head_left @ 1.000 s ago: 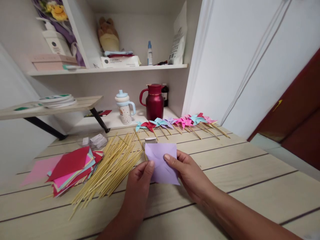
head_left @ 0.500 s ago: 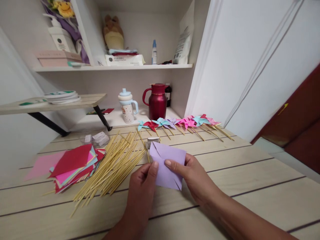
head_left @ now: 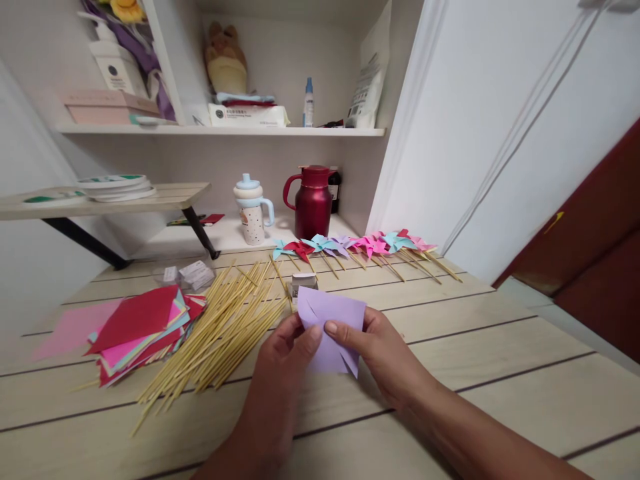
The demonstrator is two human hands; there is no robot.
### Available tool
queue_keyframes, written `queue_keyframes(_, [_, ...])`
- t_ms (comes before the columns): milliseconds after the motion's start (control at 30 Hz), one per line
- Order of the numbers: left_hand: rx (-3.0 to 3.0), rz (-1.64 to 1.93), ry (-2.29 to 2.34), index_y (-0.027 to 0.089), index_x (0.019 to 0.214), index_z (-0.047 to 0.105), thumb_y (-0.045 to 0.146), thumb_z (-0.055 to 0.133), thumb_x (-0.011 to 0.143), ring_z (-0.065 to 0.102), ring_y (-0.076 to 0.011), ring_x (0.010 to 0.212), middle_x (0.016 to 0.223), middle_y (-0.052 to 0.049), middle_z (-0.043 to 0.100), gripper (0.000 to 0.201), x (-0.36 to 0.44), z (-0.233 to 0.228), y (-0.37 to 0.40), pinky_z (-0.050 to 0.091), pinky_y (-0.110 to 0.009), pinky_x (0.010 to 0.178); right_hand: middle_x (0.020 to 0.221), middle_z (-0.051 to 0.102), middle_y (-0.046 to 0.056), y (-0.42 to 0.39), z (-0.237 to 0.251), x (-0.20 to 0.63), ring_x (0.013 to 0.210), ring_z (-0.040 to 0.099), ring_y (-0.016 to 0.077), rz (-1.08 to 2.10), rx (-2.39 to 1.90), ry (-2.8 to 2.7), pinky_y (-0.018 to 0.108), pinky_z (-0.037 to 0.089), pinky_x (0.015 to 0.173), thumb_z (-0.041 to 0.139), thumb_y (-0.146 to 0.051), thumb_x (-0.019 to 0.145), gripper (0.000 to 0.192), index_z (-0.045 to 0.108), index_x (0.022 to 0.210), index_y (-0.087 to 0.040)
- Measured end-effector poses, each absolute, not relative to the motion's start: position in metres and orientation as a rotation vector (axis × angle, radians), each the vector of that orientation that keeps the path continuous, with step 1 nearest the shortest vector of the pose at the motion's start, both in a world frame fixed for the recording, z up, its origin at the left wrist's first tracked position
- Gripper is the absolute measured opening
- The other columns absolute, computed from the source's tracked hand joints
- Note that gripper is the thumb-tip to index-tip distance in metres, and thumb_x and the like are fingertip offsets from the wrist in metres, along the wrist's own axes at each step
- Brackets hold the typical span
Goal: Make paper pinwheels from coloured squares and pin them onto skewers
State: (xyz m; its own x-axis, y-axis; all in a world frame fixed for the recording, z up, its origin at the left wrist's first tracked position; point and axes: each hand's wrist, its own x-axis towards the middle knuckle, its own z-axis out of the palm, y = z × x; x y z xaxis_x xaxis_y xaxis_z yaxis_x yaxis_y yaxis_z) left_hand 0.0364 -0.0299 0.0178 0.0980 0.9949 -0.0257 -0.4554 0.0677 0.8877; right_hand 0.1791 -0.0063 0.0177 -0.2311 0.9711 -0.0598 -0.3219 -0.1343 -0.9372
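Observation:
A square of purple paper (head_left: 334, 348), with slits cut in from its corners, is held up above the table between both hands. My left hand (head_left: 290, 350) is closed on its left edge, thumb on the front face. From the right, my right hand (head_left: 380, 350) pinches the same sheet, its thumb lying near the paper's middle and its fingers behind. A small grey-white box (head_left: 303, 280) stands just behind the paper, partly covered by it. To the left lies a spread pile of thin wooden sticks (head_left: 215, 333).
Coloured paper squares (head_left: 135, 323) are stacked at the left. Finished paper pinwheels (head_left: 370, 245) on sticks line the table's back. A red jug (head_left: 313, 203) and a cup with a handle (head_left: 252, 213) stand behind them, under a shelf (head_left: 225, 131). A small raised stand (head_left: 173, 195) is at left.
My left thumb has shifted slightly up and inward on the purple paper, nearer the right thumb. The paper stays in both hands. The whole view has moved a little.

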Motion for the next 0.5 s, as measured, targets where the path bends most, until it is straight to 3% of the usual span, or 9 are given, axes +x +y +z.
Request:
queue_keyframes(167, [0.844, 1.283, 0.865, 0.018, 0.108, 0.073, 0.034, 0.071, 0.08, 0.068, -0.0201, 0.086, 0.097, -0.008, 0.076, 0.032, 0.0344, 0.0187, -0.0323, 0.051, -0.033, 0.083, 0.082, 0.076, 0.007, -0.0054, 0.0156, 0.1793, 0.068, 0.065, 0.0169, 1.625, -0.887, -1.054, 0.03, 0.051, 0.066, 0.083, -0.034, 0.07, 0.032, 0.073, 0.093, -0.013])
queue_keyframes(333, [0.848, 1.346, 1.001, 0.017, 0.091, 0.077, 0.034, 0.076, 0.075, 0.066, -0.0169, 0.071, 0.08, -0.004, 0.075, 0.023, 0.0339, 0.0207, -0.034, 0.053, -0.032, 0.079, 0.083, 0.075, 0.006, -0.0083, 0.0156, 0.1779, 0.073, 0.066, 0.0183, 1.664, -0.805, -1.074, 0.031, 0.051, 0.071, 0.082, -0.035, 0.072, 0.033, 0.074, 0.097, -0.014])
queue_keyframes(500, [0.848, 1.327, 1.025, 0.018, 0.098, 0.076, 0.034, 0.072, 0.078, 0.069, -0.0201, 0.081, 0.09, -0.005, 0.077, 0.026, 0.0347, 0.023, -0.0333, 0.052, -0.033, 0.083, 0.08, 0.073, 0.006, -0.0099, 0.0161, 0.1776, 0.069, 0.064, 0.017, 1.7, -0.788, -1.098, 0.031, 0.049, 0.07, 0.075, -0.044, 0.078, 0.038, 0.074, 0.102, -0.015])
